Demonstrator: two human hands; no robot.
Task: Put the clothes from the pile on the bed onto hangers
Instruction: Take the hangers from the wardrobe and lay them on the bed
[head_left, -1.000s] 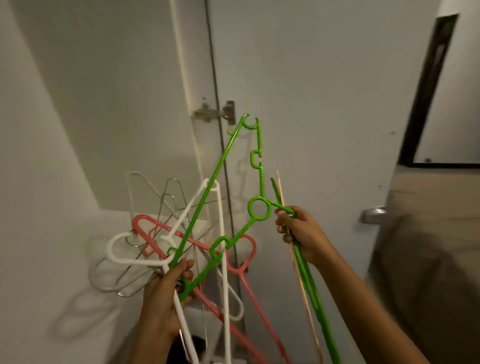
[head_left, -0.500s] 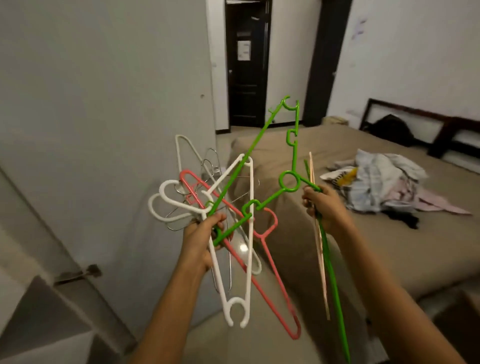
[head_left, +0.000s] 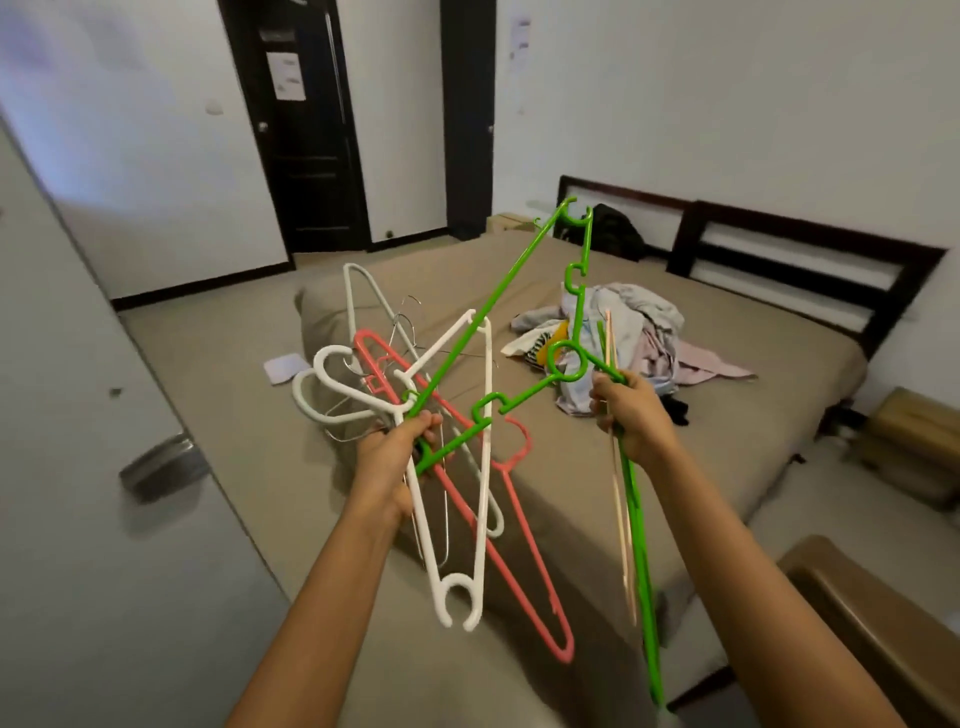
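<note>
My left hand grips a tangled bundle of hangers: white ones, a pink one, thin wire ones and one end of a green hanger. My right hand grips the green hanger's other side together with a thin pale wooden hanger. Both hands hold the bundle up over the near corner of the bed. The pile of clothes lies on the bed beyond my right hand, partly hidden by the green hanger.
A grey door with a metal handle stands close on my left. A dark headboard and a black bag are at the far end. Cardboard boxes sit on the right. A dark doorway is ahead.
My view has swung right, from the door and its hinge to the whole bed and clothes pile. Both hands keep the same hold on the hangers.
</note>
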